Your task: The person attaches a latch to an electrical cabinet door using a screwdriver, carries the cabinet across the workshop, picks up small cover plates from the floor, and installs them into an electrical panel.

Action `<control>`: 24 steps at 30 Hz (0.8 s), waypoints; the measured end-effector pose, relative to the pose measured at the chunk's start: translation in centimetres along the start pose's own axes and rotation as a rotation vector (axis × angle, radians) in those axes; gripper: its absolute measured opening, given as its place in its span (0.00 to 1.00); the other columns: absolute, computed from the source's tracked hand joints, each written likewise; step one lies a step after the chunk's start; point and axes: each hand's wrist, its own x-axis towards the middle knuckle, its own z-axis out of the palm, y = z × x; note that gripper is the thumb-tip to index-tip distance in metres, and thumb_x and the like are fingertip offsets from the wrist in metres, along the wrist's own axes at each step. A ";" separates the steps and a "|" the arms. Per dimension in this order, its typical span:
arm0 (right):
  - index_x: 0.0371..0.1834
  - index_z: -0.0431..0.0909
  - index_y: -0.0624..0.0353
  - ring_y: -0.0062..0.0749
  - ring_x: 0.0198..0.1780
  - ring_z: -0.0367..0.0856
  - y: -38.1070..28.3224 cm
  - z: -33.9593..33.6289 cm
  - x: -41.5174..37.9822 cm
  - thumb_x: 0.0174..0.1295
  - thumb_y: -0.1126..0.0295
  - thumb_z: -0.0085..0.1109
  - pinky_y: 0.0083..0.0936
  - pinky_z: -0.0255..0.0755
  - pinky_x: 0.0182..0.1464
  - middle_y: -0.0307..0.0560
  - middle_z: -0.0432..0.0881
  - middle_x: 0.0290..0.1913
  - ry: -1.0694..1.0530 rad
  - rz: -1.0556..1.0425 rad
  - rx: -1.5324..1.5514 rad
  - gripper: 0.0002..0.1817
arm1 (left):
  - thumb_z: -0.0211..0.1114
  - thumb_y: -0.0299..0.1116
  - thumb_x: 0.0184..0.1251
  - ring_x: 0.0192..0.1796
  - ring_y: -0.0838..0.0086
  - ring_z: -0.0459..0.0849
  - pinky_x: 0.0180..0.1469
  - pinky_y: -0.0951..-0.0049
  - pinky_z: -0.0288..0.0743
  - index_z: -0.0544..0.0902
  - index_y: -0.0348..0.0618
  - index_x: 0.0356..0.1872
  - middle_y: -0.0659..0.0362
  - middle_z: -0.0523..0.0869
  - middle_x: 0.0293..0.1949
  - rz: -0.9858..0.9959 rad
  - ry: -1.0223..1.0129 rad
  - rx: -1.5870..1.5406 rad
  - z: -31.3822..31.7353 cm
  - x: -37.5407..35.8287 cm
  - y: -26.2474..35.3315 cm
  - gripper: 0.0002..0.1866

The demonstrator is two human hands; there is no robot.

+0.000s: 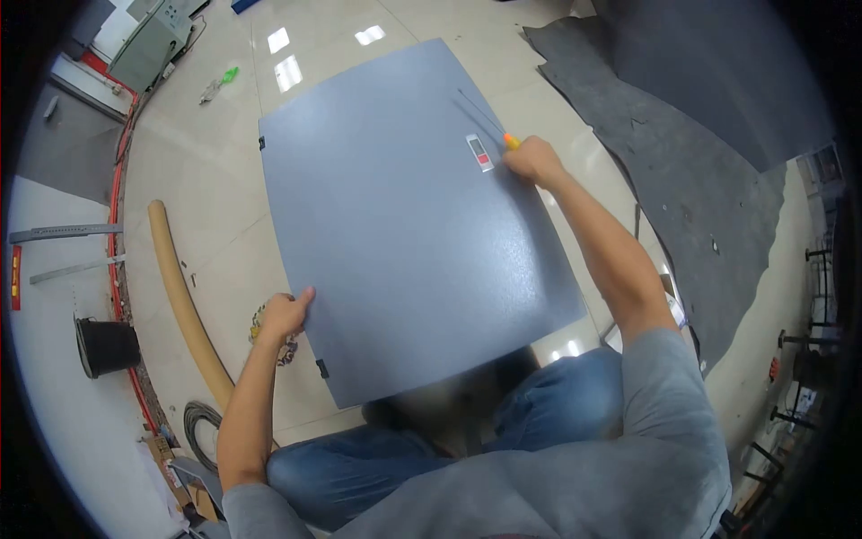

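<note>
Item: grey panel [404, 234], large, flat, resting over the seated person's knees above the tiled floor [206, 171]. Left hand [284, 316] grips its left edge. Right hand [532, 162], closed on an orange-handled tool [510, 140], works beside the small label [479, 152]. Advice: brace the panel firmly; keep strokes short and controlled.

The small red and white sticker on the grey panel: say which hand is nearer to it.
Right. The right hand sits just beside the sticker, gripping an orange-handled tool. The left hand holds the panel's opposite lower edge.

Glossy tiled floor [215, 180] under tan hose [184, 305], dark mats [682, 180].
</note>
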 end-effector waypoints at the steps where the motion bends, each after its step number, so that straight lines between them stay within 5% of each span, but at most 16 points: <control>1: 0.34 0.83 0.69 0.44 0.35 0.86 -0.2 -0.2 0.2 0.50 0.60 0.58 0.34 0.77 0.40 0.57 0.86 0.33 0.020 -0.006 0.006 0.20 | 0.64 0.55 0.64 0.17 0.69 0.80 0.25 0.68 0.74 0.81 0.28 0.23 0.53 0.80 0.16 0.022 0.022 -0.016 -0.2 0.1 0.2 0.30; 6: 0.26 0.81 0.74 0.42 0.27 0.84 0.6 0.8 -0.1 0.47 0.65 0.57 0.34 0.75 0.32 0.57 0.83 0.24 0.132 -0.041 0.002 0.17 | 0.66 0.52 0.62 0.17 0.68 0.81 0.26 0.68 0.74 0.80 0.30 0.18 0.52 0.80 0.15 0.063 0.033 -0.043 -0.2 -0.5 0.0 0.29; 15: 0.31 0.81 0.69 0.38 0.27 0.84 1.1 0.6 1.1 0.50 0.64 0.58 0.32 0.76 0.31 0.53 0.84 0.26 0.028 -0.016 0.071 0.16 | 0.66 0.53 0.62 0.16 0.69 0.80 0.25 0.69 0.74 0.80 0.29 0.18 0.52 0.80 0.15 0.049 0.032 -0.005 -0.5 -0.4 0.5 0.30; 20: 0.26 0.76 0.67 0.36 0.21 0.79 9.3 1.1 2.1 0.56 0.67 0.62 0.33 0.71 0.21 0.48 0.77 0.19 0.038 0.008 0.657 0.12 | 0.70 0.51 0.59 0.24 0.74 0.83 0.28 0.69 0.76 0.82 0.29 0.37 0.55 0.84 0.24 0.134 -0.062 -0.122 -0.7 -1.5 -0.8 0.27; 23: 0.31 0.80 0.68 0.47 0.29 0.85 21.1 5.3 5.3 0.62 0.54 0.56 0.41 0.78 0.36 0.59 0.83 0.29 -0.024 0.024 0.042 0.22 | 0.73 0.51 0.57 0.36 0.73 0.85 0.35 0.70 0.78 0.78 0.34 0.56 0.57 0.87 0.34 0.261 -0.267 -0.021 0.1 -4.1 -5.8 0.34; 24: 0.43 0.80 0.71 0.52 0.48 0.84 21.7 6.0 4.0 0.63 0.46 0.51 0.42 0.75 0.51 0.66 0.82 0.46 0.068 0.068 -0.196 0.31 | 0.73 0.51 0.57 0.38 0.72 0.85 0.39 0.71 0.79 0.77 0.35 0.57 0.55 0.87 0.37 0.304 -0.335 -0.053 0.8 -6.1 -7.4 0.34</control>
